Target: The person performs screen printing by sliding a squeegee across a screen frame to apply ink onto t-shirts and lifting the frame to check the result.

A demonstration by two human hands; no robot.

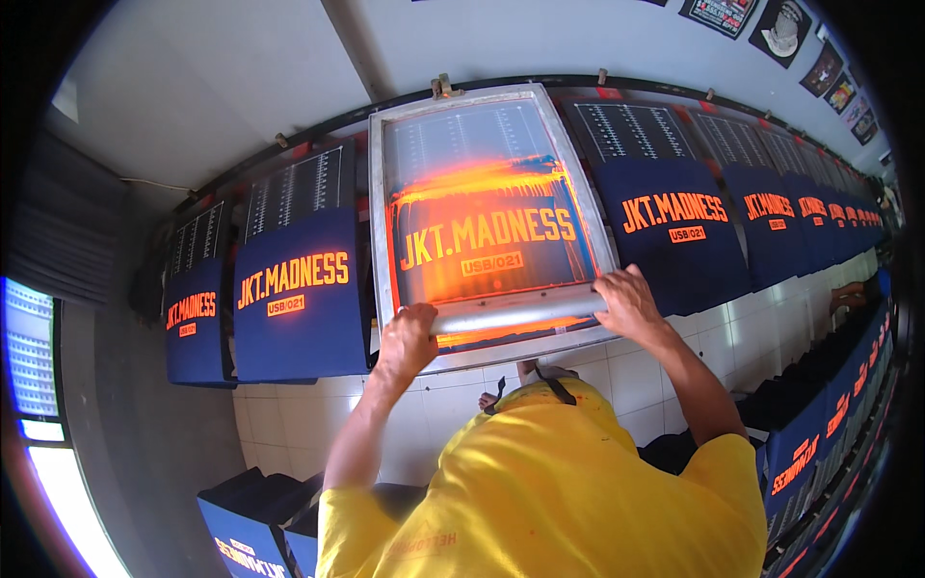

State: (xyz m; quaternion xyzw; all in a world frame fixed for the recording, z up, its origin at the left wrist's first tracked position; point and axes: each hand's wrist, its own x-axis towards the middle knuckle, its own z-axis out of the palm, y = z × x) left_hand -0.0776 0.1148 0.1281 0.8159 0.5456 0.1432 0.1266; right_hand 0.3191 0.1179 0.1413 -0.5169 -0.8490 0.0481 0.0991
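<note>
Both hands grip a long silver squeegee (515, 310) that lies across the near end of a screen-printing frame (377, 183). My left hand (409, 337) wraps round its left end, and my right hand (628, 302) closes on the right end. Through the mesh show orange lettering and a dark blue panel of fabric. Bright orange ink (472, 183) forms a thick band across the mesh beyond the lettering, and more orange shows along the near edge below the squeegee. The squeegee's blade edge is hidden from view.
Navy fabric panels with orange lettering lie on boards to the left (294, 323) and right (674, 260), in a long row. Another row (814, 453) stands behind me at the right. White floor tiles (385, 429) show between. A dark curtain (67, 231) hangs at the left.
</note>
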